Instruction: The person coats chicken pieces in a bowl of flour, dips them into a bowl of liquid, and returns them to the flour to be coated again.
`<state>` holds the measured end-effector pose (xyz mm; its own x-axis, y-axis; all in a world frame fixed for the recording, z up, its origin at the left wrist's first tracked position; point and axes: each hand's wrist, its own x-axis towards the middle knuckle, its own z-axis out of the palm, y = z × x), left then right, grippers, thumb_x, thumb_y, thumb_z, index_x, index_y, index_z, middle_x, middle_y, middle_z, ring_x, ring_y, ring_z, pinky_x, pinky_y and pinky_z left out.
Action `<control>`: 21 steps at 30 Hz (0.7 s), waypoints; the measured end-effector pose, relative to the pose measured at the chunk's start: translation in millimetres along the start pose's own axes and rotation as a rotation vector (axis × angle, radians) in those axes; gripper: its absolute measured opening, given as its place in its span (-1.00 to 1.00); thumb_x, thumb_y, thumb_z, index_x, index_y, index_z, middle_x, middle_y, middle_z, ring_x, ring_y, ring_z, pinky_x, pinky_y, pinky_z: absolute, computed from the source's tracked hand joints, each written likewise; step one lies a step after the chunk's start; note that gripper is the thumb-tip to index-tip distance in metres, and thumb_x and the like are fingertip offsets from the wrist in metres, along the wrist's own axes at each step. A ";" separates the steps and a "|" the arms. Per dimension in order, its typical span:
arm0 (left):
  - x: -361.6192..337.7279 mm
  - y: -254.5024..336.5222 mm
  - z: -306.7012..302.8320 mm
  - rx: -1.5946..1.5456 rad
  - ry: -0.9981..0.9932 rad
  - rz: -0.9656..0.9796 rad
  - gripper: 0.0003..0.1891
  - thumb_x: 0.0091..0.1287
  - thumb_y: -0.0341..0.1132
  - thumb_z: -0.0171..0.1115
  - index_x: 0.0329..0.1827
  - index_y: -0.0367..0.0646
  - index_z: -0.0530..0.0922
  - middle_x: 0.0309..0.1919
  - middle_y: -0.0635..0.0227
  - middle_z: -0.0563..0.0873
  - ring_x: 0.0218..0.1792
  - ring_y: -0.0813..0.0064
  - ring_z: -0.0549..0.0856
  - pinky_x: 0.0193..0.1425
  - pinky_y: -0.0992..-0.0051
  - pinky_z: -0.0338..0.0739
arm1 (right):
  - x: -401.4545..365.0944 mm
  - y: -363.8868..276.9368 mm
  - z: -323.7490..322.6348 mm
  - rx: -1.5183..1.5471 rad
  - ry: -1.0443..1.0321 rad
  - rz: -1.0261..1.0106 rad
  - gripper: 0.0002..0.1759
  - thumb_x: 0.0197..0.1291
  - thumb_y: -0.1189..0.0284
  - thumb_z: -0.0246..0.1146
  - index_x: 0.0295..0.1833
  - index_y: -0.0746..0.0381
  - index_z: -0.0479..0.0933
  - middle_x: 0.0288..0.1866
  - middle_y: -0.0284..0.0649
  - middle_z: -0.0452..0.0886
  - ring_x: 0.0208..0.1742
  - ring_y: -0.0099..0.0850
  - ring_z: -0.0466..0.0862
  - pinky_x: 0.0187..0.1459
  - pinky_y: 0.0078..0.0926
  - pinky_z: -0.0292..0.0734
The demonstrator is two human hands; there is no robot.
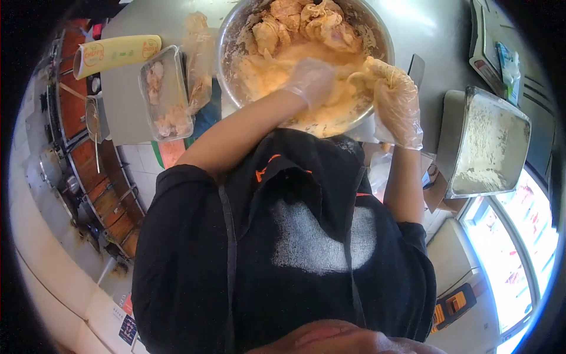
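A large metal bowl [222, 54] holds orange, wet batter [250, 74] and several coated pieces of meat [330, 29] heaped at its far side. My left hand [312, 79], in a clear glove, is over the middle of the batter. It is smeared by motion, and its fingers are hard to make out. At the bowl's right rim, my right hand [400, 106] wears a clear glove coated with batter. Its fingers are wrapped round a batter-covered piece [368, 74] that hangs over the inside of the bowl.
Left of the bowl lie a clear tray [167, 94] with raw pieces, a plastic bag [199, 65] and a yellow printed packet [118, 54]. A deep metal pan [492, 141] with white flour stands at the right. A dark flat-ended tool [417, 69] lies between bowl and pan.
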<state>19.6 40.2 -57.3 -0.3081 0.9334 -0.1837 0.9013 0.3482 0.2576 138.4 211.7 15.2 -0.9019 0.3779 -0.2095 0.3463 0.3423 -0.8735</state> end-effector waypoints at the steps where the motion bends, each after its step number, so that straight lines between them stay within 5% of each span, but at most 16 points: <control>1: -2.2 -1.8 3.5 -0.002 -0.005 0.001 -0.79 0.20 -0.34 0.14 -0.26 -0.19 0.72 -0.37 0.05 0.77 -0.29 0.06 0.77 -0.13 0.14 0.63 | -1.5 1.3 -0.3 0.006 -0.004 -0.007 -0.56 0.31 0.68 -0.07 0.23 0.46 0.53 -0.05 -0.08 0.78 -0.01 -0.39 0.77 0.09 -0.47 0.66; 4: -14.7 -7.6 -11.2 -0.101 -0.161 -0.141 -0.81 0.13 -0.39 0.16 -0.31 -0.22 0.73 -0.41 -0.01 0.76 -0.28 0.01 0.77 -0.09 0.10 0.63 | -4.7 3.6 1.2 0.193 -0.003 0.061 -0.58 0.34 0.68 -0.08 0.23 0.46 0.52 -0.01 -0.08 0.76 0.00 -0.35 0.77 0.12 -0.45 0.65; 10: -56.0 -34.5 -33.3 -0.054 0.117 -0.181 -0.78 0.16 -0.40 0.16 -0.25 -0.29 0.71 -0.22 -0.09 0.75 -0.13 -0.02 0.76 0.03 0.10 0.63 | -13.4 -6.4 -1.1 0.374 0.009 0.072 -0.65 0.40 0.64 0.02 0.20 0.42 0.56 0.01 -0.10 0.74 0.01 -0.42 0.73 0.09 -0.47 0.65; 12: -62.6 -36.6 -44.2 -0.096 -0.062 -0.241 -0.78 0.20 -0.37 0.17 -0.23 -0.33 0.70 -0.15 -0.09 0.74 -0.06 -0.02 0.75 0.08 0.13 0.62 | -9.3 1.9 5.7 0.308 0.033 0.076 -0.65 0.34 0.63 0.06 0.17 0.40 0.60 -0.01 -0.09 0.76 0.00 -0.41 0.75 0.09 -0.46 0.63; 16: -74.7 -56.8 -33.6 -0.074 -0.107 -0.270 -0.71 0.19 -0.23 0.29 -0.20 -0.32 0.70 -0.17 -0.08 0.75 -0.06 0.03 0.75 0.10 0.15 0.61 | -2.0 3.5 14.0 0.206 0.019 0.041 -0.64 0.28 0.59 0.10 0.14 0.36 0.64 -0.03 -0.10 0.78 0.00 -0.43 0.74 0.13 -0.44 0.59; 19: -70.2 -62.2 -57.0 -0.010 -0.300 -0.054 -0.58 0.18 -0.08 0.38 -0.16 -0.34 0.69 -0.15 -0.10 0.74 0.00 0.07 0.74 0.15 0.19 0.59 | -0.7 -0.3 13.9 0.254 0.012 0.057 -0.65 0.27 0.59 0.12 0.12 0.36 0.65 -0.04 -0.12 0.78 0.01 -0.43 0.73 0.12 -0.45 0.60; 21: -68.8 -49.8 -89.3 -0.642 -0.406 -0.629 -0.49 0.17 0.03 0.40 -0.15 -0.34 0.69 -0.15 -0.15 0.73 0.03 0.12 0.73 0.19 0.21 0.55 | -2.1 -1.1 11.8 0.261 0.009 0.061 -0.65 0.27 0.60 0.12 0.12 0.37 0.64 -0.04 -0.12 0.78 0.01 -0.44 0.74 0.12 -0.45 0.60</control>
<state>-31.2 -33.7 27.2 -0.4384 0.5036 -0.7444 0.2361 0.8637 0.4453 136.8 200.4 11.4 -0.8786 0.3991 -0.2623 0.3206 0.0858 -0.9433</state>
